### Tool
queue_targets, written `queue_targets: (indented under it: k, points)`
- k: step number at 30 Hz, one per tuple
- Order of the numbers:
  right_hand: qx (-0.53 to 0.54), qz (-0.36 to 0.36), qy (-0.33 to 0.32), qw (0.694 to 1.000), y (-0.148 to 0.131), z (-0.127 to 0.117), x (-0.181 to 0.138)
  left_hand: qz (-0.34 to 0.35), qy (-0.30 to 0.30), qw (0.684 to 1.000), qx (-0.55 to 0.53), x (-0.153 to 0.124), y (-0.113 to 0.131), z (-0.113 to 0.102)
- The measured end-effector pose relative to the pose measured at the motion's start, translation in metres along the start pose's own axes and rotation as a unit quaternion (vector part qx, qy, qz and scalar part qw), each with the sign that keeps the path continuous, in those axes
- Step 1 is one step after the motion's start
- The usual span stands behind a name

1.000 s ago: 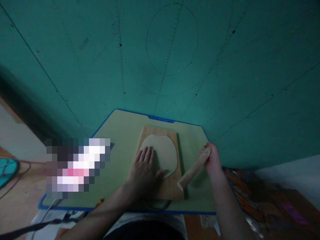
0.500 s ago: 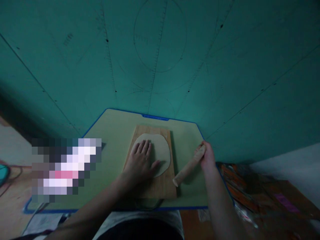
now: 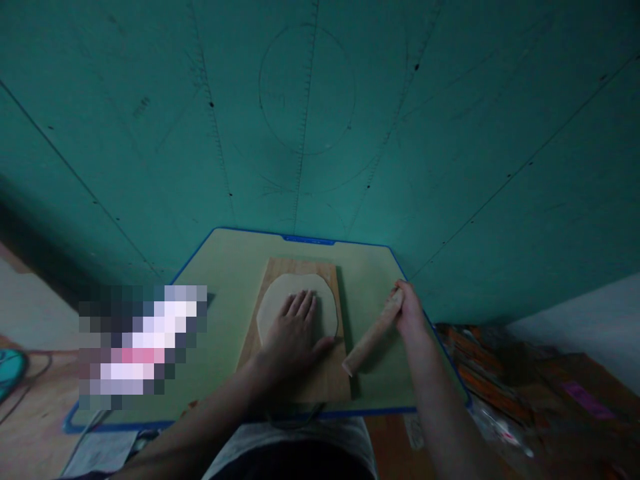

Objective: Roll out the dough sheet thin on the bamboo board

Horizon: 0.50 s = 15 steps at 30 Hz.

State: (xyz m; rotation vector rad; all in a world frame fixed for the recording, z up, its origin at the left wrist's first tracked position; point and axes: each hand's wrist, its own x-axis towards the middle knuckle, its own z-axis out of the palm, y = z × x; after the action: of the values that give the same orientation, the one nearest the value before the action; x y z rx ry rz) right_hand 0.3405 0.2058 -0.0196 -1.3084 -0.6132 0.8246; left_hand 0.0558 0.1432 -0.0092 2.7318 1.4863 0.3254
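Observation:
A flat, roughly round sheet of dough (image 3: 280,293) lies on a wooden cutting board (image 3: 320,383). My left hand (image 3: 295,333) rests palm down over the lower middle of the dough, its fingers spread and pointing away from me, hiding part of the sheet. To the right of the board, my right hand (image 3: 411,310) is closed around the upper end of a wooden rolling pin (image 3: 373,337). The pin slants down to the left, its free end close to the board's right edge. Whether the pin touches the table cannot be made out.
The board lies on a pale table with a blue rim (image 3: 240,230), pushed against a green wall (image 3: 320,120). A blurred-out object (image 3: 150,343) stands at the table's left. Cardboard boxes (image 3: 565,393) sit on the right, beyond the table edge.
My left hand has slid to the right and a little nearer to me across the dough. The right hand keeps holding the rolling pin in about the same place. The view has shifted slightly.

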Motion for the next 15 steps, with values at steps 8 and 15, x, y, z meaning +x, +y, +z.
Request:
queue_targets:
  k: [8, 15]
  points:
    - [-0.017, -0.011, 0.013, 1.000, -0.002, 0.004, -0.004, -0.001, -0.004, 1.000, -0.016, 0.018, 0.002, -0.010]
    - [-0.028, -0.043, -0.005, 0.999, -0.007, 0.006, -0.009, 0.026, -0.006, 1.000, -0.010, 0.053, 0.009, -0.008]
